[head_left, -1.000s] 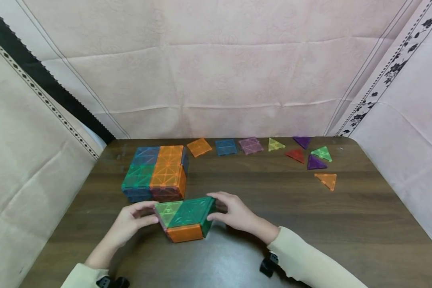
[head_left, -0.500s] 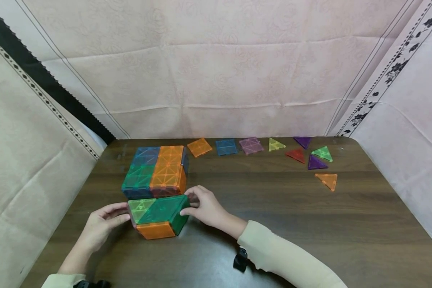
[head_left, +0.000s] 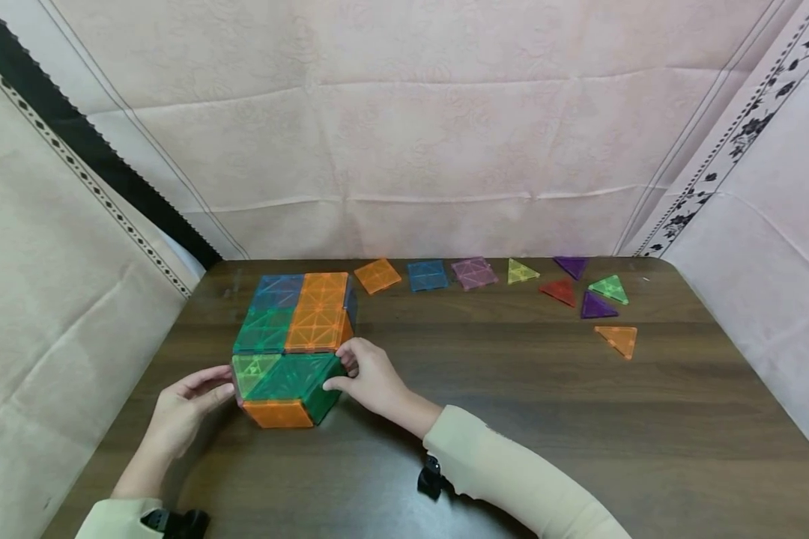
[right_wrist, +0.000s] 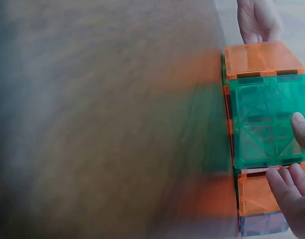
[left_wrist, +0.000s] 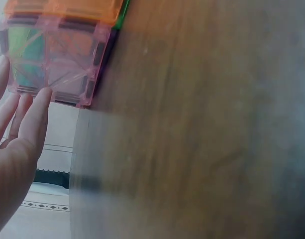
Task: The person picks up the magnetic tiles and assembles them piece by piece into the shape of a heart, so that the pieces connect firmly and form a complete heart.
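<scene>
In the head view, a low piece of see-through magnetic tiles (head_left: 290, 378), green on top with an orange front, lies against the near side of a larger tile box (head_left: 320, 314) with blue, green and orange top tiles. My left hand (head_left: 182, 412) is at the left end of the low piece. In the left wrist view, its fingertips reach the pink square tile (left_wrist: 67, 64), fingers fairly straight. My right hand (head_left: 377, 382) touches the opposite end. Its thumb rests on the green square tile (right_wrist: 266, 122), while the other fingertips lie by that tile's edge, near the seam with the box.
Along the back of the wooden table (head_left: 485, 419) lie an orange square tile (head_left: 377, 276), a blue one (head_left: 428, 275) and a purple one (head_left: 475, 274). Several triangle tiles, including a red one (head_left: 558, 292) and an orange one (head_left: 619, 340), lie at the back right.
Both hands have moved left with the low tile piece, then away from me. A gap showed between it and the box earlier; their top edges now meet.
</scene>
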`<state>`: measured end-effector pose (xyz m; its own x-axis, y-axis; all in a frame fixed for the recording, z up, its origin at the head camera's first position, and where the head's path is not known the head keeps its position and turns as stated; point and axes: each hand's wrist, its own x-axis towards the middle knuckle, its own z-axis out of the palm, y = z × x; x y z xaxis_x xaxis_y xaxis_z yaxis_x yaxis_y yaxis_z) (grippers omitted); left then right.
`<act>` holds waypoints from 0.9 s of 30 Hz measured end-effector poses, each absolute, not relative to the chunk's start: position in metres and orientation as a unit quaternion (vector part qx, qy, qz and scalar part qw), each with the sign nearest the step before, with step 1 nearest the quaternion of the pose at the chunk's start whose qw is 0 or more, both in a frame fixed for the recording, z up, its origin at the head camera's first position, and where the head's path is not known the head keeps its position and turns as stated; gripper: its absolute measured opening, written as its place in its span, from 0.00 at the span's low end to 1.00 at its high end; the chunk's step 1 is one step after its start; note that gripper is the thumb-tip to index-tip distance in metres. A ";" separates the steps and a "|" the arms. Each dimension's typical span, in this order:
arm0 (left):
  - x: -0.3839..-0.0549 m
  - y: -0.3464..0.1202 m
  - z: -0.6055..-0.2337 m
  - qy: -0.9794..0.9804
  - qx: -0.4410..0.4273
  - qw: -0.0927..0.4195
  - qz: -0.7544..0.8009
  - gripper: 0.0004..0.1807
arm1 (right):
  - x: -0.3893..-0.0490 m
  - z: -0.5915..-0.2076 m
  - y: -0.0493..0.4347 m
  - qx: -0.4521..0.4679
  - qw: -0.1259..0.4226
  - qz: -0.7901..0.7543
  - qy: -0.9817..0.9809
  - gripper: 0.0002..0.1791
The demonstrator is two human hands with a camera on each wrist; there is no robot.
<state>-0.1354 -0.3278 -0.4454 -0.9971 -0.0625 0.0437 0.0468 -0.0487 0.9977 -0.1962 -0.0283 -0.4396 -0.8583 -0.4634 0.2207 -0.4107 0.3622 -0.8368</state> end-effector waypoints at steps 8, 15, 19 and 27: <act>-0.139 -0.331 -0.448 -0.693 0.014 0.022 -0.720 0.16 | -0.200 -0.437 -0.029 -0.267 0.012 -0.494 0.827 0.18; -0.139 -0.327 -0.447 -0.661 -0.016 -0.012 -0.750 0.15 | -0.210 -0.439 -0.027 -0.248 0.018 -0.511 0.823 0.15; -0.140 -0.313 -0.440 -0.703 0.027 -0.009 -0.711 0.20 | -0.212 -0.439 -0.027 -0.239 0.029 -0.509 0.826 0.18; -0.149 -0.282 -0.430 -0.815 0.099 -0.031 -0.570 0.49 | -0.216 -0.441 -0.023 -0.231 0.087 -0.517 0.820 0.48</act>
